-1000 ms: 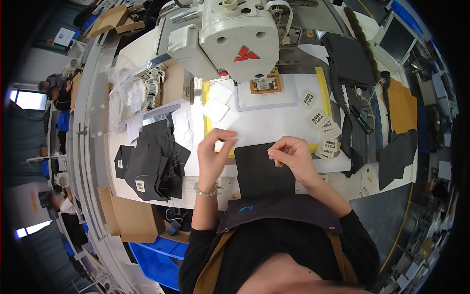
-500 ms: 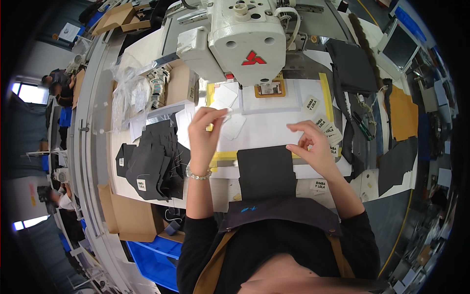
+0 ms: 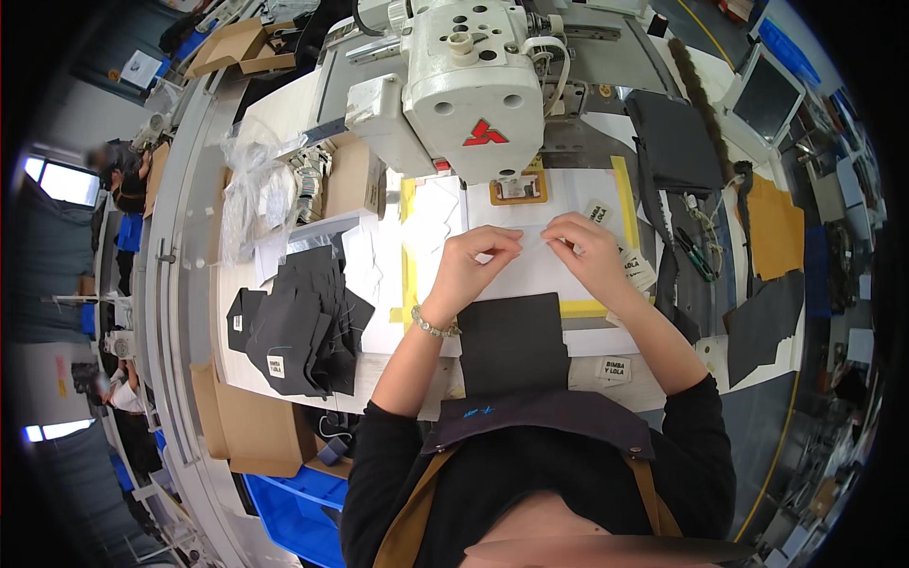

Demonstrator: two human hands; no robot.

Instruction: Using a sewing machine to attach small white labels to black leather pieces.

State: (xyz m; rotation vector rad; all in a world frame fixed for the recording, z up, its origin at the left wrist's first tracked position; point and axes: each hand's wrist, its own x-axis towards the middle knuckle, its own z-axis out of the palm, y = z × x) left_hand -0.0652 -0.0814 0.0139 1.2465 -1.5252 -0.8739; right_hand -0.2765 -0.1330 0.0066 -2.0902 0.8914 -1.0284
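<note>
My left hand (image 3: 471,270) and my right hand (image 3: 589,254) face each other a short gap apart over the white sheet. Thumb and fingertips are pinched together on both, and what they hold, if anything, is too small to make out. Below them a black fabric piece (image 3: 514,346) lies at the table's front edge, reaching down to my apron. Beside my right hand are several white labels (image 3: 637,272) with dark lettering. White paper pieces (image 3: 431,224) lie left of the hands. The white sewing machine head (image 3: 473,104) stands just beyond.
On the left is a pile of dark fabric pieces (image 3: 301,327), with a cardboard box (image 3: 350,175) of labels and clear plastic bags (image 3: 254,204) behind it. To the right lie dark-handled snips (image 3: 694,254), folded black fabric (image 3: 672,140) and a mustard-coloured piece (image 3: 775,227). A blue bin (image 3: 294,516) stands lower left.
My left hand has moved right and down from the white paper pieces, and its pinch stays closed. My right hand has moved slightly up and left, its fingers closing to a pinch.
</note>
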